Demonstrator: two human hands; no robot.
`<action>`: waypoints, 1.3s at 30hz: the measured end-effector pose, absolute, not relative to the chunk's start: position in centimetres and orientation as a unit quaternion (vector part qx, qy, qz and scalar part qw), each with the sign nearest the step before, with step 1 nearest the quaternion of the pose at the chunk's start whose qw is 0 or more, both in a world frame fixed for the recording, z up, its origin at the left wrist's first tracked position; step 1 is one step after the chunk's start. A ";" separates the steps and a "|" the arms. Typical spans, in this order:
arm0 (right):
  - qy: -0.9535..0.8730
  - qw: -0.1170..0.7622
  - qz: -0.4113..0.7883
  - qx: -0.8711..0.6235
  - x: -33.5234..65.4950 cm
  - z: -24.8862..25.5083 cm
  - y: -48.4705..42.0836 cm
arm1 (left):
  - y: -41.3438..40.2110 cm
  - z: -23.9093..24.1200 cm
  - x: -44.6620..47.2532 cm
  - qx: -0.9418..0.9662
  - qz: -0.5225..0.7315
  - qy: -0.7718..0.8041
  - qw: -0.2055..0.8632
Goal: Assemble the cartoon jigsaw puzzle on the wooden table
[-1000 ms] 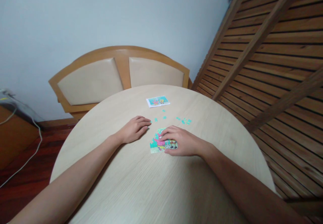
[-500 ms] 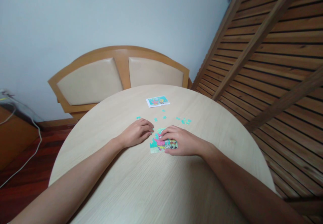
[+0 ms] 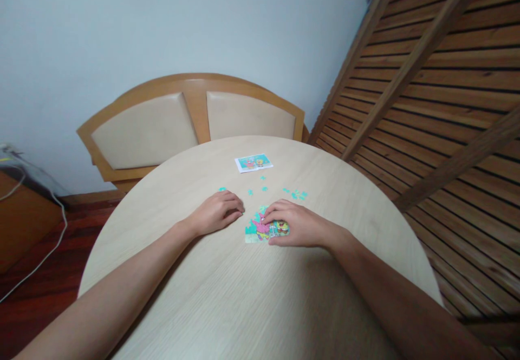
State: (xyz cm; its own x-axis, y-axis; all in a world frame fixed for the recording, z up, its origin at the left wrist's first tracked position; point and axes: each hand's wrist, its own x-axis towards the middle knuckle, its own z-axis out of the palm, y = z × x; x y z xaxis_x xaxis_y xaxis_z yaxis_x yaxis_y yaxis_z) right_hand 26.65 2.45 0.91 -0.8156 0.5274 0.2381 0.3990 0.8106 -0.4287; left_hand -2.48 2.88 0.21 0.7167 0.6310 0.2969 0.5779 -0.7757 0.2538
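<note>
Several loose pieces (image 3: 264,189) lie beyond a partly joined puzzle (image 3: 261,230) below the frame's centre, where the right hand (image 3: 299,224) rests, thumb spread from fingers, best pressing lightly and flat, while the left hand (image 3: 215,213) curls beside it, any pinch impossible to tell.

Your widest open stretch is the near half of the round table (image 3: 211,300), between your forearms. Only a narrow gap separates your left hand (image 3: 215,214) from the partly assembled jigsaw puzzle (image 3: 258,230); your right hand (image 3: 298,224) blocks its right side. Farther out, pick between the middle loose pieces (image 3: 264,189) and the right-hand cluster of pieces (image 3: 299,195), where bare wood shows; the picture card (image 3: 254,163) lies beyond.
</note>
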 end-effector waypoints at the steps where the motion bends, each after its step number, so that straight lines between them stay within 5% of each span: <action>1: -0.935 0.176 0.184 -0.248 26.6 1.0 2.4 | 2.9 0.1 -2.5 0.923 0.187 0.329 0.068; 7: -0.928 0.189 0.174 -0.269 27.6 1.7 2.8 | 3.0 -0.1 -2.8 0.918 0.198 0.338 0.057; 17: -0.831 0.176 0.045 -0.526 33.6 0.0 7.1 | 3.5 0.0 -4.4 0.895 0.203 0.396 0.024; 39: -0.798 0.218 0.121 -0.548 34.1 -0.4 7.8 | 3.7 -0.7 -4.2 0.901 0.205 0.378 0.054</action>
State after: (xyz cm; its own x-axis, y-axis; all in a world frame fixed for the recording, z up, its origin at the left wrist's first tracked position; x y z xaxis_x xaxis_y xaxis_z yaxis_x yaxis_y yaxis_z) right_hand 34.13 7.80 -0.43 -0.3037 0.9281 0.2156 0.8228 0.3695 -0.4318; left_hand -4.21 3.65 -0.73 0.6301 0.7033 0.3291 0.6590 -0.7085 0.2524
